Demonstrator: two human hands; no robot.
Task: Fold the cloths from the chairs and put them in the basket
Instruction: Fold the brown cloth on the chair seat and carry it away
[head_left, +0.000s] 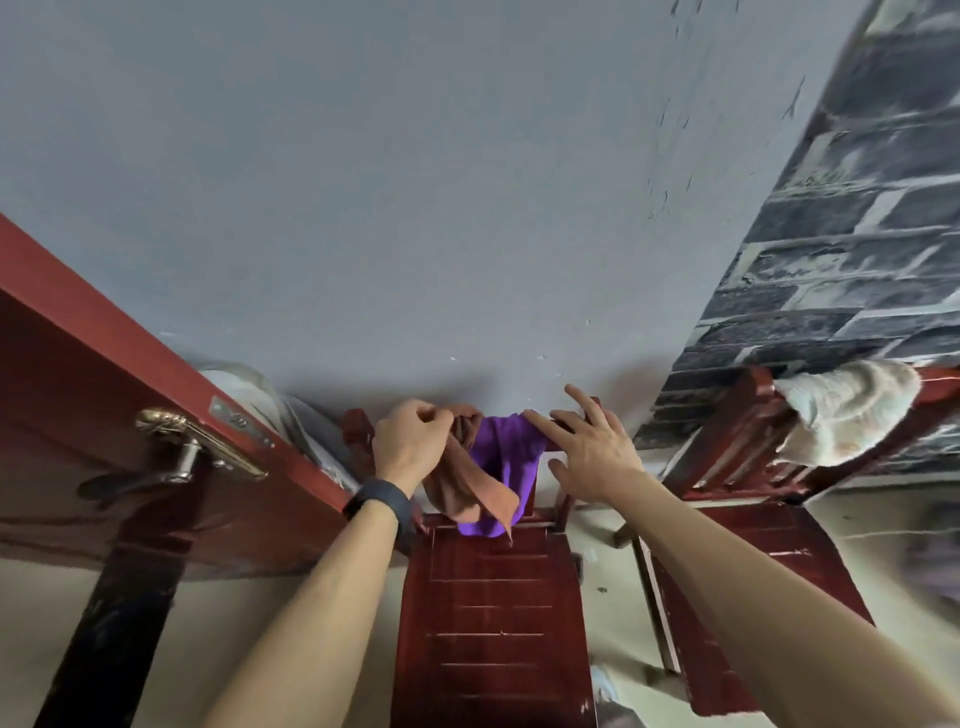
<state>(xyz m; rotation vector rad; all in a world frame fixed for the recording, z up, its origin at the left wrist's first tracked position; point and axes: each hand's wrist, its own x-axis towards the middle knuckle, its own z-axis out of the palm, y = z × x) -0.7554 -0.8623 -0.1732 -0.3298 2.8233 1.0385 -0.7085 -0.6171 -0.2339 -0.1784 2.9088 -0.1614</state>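
Brown cloth pinched in left hand at chair top rail; purple cloth draped there, right hand fingers straight, touching it. White cloth on 2nd chair. Nothing folded yet, I reckon; basket not in view.

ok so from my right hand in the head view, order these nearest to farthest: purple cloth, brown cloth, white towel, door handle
1. purple cloth, on the chair back, at the right hand's fingertips.
2. brown cloth, just left of it, gripped by the left hand.
3. white towel, on the other chair to the right.
4. door handle, far left.
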